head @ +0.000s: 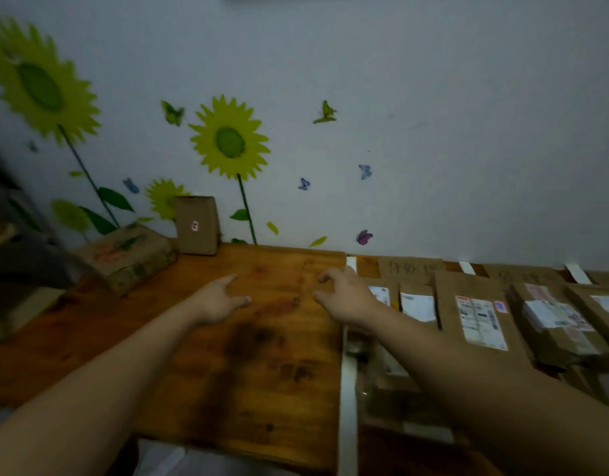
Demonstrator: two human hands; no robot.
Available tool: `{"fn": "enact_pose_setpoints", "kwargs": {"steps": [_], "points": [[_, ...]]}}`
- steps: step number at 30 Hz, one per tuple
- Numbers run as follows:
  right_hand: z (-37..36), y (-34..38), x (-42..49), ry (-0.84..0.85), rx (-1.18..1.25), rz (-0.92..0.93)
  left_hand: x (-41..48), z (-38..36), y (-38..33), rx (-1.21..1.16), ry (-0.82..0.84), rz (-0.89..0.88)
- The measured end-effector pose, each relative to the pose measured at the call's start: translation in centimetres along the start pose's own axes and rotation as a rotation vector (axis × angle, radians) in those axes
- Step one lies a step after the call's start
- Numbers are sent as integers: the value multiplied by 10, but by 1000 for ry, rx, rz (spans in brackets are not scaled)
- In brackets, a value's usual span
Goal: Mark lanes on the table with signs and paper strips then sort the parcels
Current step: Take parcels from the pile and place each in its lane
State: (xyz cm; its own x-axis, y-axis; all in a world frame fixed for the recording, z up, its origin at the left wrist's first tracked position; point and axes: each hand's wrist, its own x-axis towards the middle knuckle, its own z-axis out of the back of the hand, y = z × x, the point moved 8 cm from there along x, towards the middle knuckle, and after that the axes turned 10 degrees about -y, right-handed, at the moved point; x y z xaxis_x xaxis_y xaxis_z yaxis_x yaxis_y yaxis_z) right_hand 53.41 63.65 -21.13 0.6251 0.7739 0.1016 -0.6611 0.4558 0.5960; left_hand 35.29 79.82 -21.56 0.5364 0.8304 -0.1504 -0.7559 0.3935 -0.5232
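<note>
My left hand (218, 301) and my right hand (344, 297) hover over the wooden table (248, 355), both empty with fingers spread. A white paper strip (347, 400) runs from front to back just right of my right hand, marking a lane edge. Two more strips (467, 268) (578, 273) lie further right. Cardboard signs with handwriting (411, 269) lie at the back of the lanes. Several brown parcels with white labels (476, 317) fill the lanes on the right. An upright brown parcel (196, 225) and a tilted patterned box (128, 257) stand at the back left.
A wall with sunflower and butterfly stickers (229, 142) rises directly behind the table. Dark furniture (18, 249) stands at the left beyond the table's edge. The table's front edge (227, 448) runs below my forearms.
</note>
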Motion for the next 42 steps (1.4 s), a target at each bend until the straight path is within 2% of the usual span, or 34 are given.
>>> {"fn": "enact_pose_setpoints", "kwargs": {"steps": [7,14,23,30,38,42], "points": [[-93,141,71,89,-7,20,64,113,131,-39,-75,42],[-159,214,129,141,-11,-9,124,174,214,-71,-63,110],[-184,232,265,50,-15,0,258,195,201,9,-84,40],[-228,232,382,61,4,-61,375,191,182,-23,-11,2],[-281,211,443,91,-15,-168,473,160,176,-223,1,-56],[-295,211,444,55,23,-187,488,129,186,-328,91,1]]}}
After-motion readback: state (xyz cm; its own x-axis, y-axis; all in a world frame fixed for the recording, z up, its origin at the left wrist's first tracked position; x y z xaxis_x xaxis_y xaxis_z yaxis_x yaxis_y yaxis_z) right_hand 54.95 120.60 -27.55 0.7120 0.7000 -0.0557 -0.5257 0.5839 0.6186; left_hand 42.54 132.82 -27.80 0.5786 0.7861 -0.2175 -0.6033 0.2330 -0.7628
